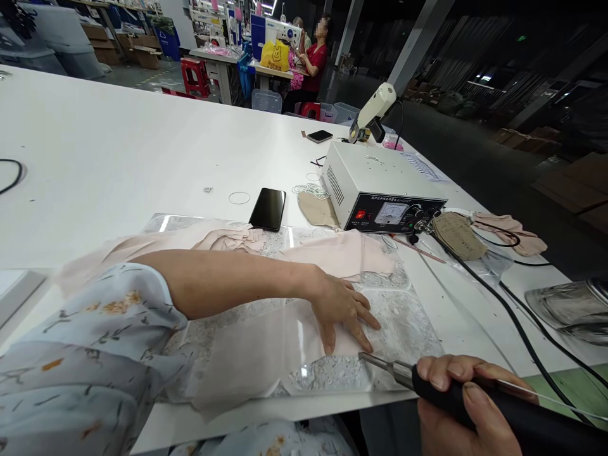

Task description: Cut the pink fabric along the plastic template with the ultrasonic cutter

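Note:
My left hand (341, 309) lies with its fingers spread, pressing down a pale pink piece of fabric (256, 351) on a clear sheet over a grey patterned mat (403, 323). My right hand (475, 399) is closed around the black handle of a pen-like ultrasonic tool (403, 372). Its narrow metal tip points left and sits just below my left fingertips, near the fabric's edge; whether it touches cannot be told. Behind my left forearm lie a folded stack of pink fabric (232, 239) and another pink piece (342, 253).
A control box (384, 183) with a dial stands at the back right, a black cable (503, 291) leading from it. Nearby are a phone (268, 209), cardboard templates (458, 235), a glass jar (570, 310) and a heat-gun-shaped device (375, 111). Beyond, a person in red (316, 66) sits at a sewing machine.

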`<state>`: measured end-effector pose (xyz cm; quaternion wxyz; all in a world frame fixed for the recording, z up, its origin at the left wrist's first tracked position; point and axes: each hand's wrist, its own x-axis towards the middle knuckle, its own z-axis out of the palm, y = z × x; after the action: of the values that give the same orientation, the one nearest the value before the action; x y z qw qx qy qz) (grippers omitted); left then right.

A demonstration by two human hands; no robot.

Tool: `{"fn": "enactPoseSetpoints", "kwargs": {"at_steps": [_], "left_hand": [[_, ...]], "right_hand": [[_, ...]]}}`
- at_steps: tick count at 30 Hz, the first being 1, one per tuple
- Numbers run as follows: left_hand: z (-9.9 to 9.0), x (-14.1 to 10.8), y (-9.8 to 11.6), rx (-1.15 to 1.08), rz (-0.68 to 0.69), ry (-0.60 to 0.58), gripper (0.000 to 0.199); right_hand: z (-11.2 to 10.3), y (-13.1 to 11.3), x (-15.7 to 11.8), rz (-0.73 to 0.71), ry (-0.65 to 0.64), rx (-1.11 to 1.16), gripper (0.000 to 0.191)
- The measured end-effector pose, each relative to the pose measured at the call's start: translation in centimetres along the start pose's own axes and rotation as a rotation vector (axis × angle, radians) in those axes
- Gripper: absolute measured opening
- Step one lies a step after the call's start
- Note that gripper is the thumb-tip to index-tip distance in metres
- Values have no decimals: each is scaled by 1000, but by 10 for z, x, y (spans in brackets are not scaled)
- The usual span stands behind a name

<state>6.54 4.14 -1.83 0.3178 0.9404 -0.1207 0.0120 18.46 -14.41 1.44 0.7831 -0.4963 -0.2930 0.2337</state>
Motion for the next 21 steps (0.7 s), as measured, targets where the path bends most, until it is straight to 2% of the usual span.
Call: {"fn": "enactPoseSetpoints", "kwargs": {"at_steps": [5, 9, 12, 15, 18, 21], "left_hand": [[1, 0, -1, -8, 27, 77, 50], [2, 1, -3, 47, 46, 25, 49], [1, 0, -2, 79, 71, 31, 50], [-5, 0, 8, 48, -30, -50, 49], [-14, 1, 19, -16, -155, -128, 46], [-17, 2, 24, -27, -196, -149, 45]], "right_hand": [[-2, 1, 0, -24, -16, -8, 17], [-11, 5, 1, -46, -79, -21, 16], [-14, 6, 2, -54, -93, -34, 18], [-17, 8, 3, -59, -100, -52, 18], [-27, 13, 4, -37, -166, -27, 16], [-37, 19, 5, -5, -205, 15, 17]]}}
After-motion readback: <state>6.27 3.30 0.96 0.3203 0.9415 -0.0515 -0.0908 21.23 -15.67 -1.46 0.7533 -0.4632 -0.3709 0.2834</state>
